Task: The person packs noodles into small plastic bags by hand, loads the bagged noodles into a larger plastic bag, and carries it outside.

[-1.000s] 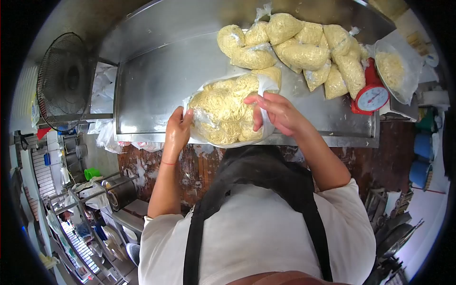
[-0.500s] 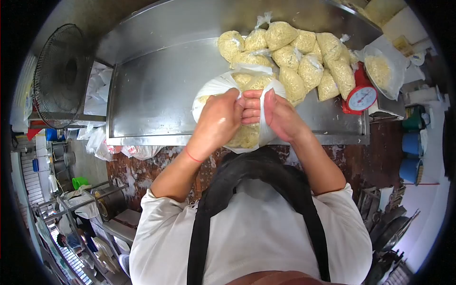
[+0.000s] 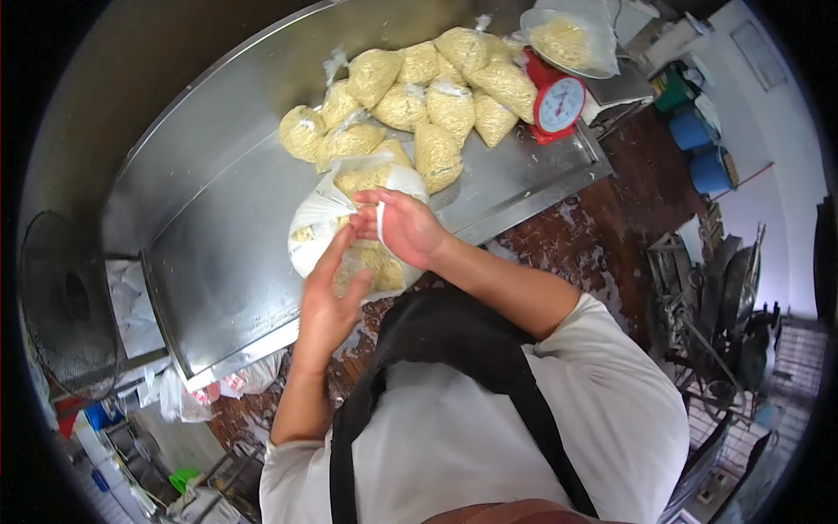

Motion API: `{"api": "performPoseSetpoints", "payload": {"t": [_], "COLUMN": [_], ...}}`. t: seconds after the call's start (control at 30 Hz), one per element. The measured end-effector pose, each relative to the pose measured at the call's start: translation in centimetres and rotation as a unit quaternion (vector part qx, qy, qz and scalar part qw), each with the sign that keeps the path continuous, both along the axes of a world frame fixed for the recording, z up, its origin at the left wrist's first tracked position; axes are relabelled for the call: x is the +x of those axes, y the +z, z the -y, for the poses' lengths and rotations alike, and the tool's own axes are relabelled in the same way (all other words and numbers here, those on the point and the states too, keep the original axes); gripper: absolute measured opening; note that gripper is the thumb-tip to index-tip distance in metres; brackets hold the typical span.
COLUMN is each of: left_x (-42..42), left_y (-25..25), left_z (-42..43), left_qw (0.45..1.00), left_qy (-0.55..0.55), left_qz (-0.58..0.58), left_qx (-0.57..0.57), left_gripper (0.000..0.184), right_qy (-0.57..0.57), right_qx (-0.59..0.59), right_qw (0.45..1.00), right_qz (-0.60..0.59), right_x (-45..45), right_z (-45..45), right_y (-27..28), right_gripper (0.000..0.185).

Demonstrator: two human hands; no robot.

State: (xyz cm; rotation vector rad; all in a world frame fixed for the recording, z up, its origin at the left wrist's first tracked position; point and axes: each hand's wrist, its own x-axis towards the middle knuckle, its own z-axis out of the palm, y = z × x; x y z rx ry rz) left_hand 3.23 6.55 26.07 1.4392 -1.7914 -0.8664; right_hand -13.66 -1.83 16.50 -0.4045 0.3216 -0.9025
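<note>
A white plastic carrier bag point(image 3: 304, 237) stands at the front of the steel table, with yellow noodles in clear bags point(image 3: 375, 267) showing inside it. My right hand point(image 3: 412, 230) is palm up over its mouth, fingers extended, and a white handle loop of the carrier bag runs across them. My left hand point(image 3: 325, 301) is at the near side of the bag, thumb apart from the fingers. Its fingertips reach up close to the right fingertips; whether they touch the plastic, I cannot tell.
Several knotted bags of noodles point(image 3: 401, 106) are heaped behind on the steel table point(image 3: 214, 236). A red dial scale point(image 3: 559, 106) holds a pan of noodles point(image 3: 563, 42) at the right. A fan point(image 3: 68, 301) stands left; plastic bags point(image 3: 249, 377) hang below the table edge.
The view has swung round, so the table appears tilted and shifted left. My left hand has loosened from the bag's handle and its fingers have opened; the right keeps the handle loop.
</note>
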Motion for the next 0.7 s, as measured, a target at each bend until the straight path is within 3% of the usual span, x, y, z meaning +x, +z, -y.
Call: {"api": "performPoseSetpoints", "payload": {"t": [0.03,0.1,0.17,0.23,0.27,0.33,0.5,0.57,0.63,0.7], "left_x": [1.9,8.6,11.6,13.0,11.4,7.0,2.6,-0.7,-5.0,-10.6], "left_y": [0.3,-6.3,-12.1,-21.6,-22.7,-23.6,-19.5,-18.1,-17.4,-17.2], "left_z": [-0.2,0.6,3.5,4.5,5.1,5.1,5.1,4.8,4.0,3.2], "left_qw": [0.987,0.964,0.919,0.876,0.842,0.731,0.752,0.752,0.750,0.746], "left_qy": [0.014,0.107,0.307,0.330,0.283,0.183,0.156,0.140,0.124,0.102], "left_qz": [-0.118,-0.245,-0.245,-0.282,-0.392,-0.592,-0.570,-0.568,-0.564,-0.559], "left_qx": [0.108,-0.004,0.022,0.212,0.238,0.287,0.291,0.304,0.324,0.348], "left_gripper": [0.047,0.044,0.050,0.060,0.062,0.067,0.068,0.066,0.066,0.066], "right_qy": [-0.006,-0.042,-0.071,-0.100,-0.117,-0.122,-0.066,-0.060,-0.020,-0.048], "right_qx": [-0.001,0.017,0.042,0.060,0.066,0.030,-0.079,-0.245,-0.279,-0.375], "right_qw": [1.000,0.998,0.991,0.988,0.986,0.980,0.944,0.888,0.898,0.828], "right_qz": [0.000,-0.044,-0.104,-0.101,-0.099,-0.155,-0.312,-0.385,-0.341,-0.415], "right_x": [-0.7,-3.5,-6.6,-9.6,-10.6,-11.8,-13.7,-15.6,-18.8,-23.6], "right_z": [-0.5,-2.2,-3.9,-5.2,-5.5,-6.3,-6.3,-6.2,-6.2,-6.3], "right_y": [-0.3,0.4,0.4,-1.0,-1.5,-1.2,5.0,6.9,11.5,15.3], "right_gripper": [0.044,0.044,0.044,0.043,0.042,0.037,0.027,0.035,0.043,0.050]}}
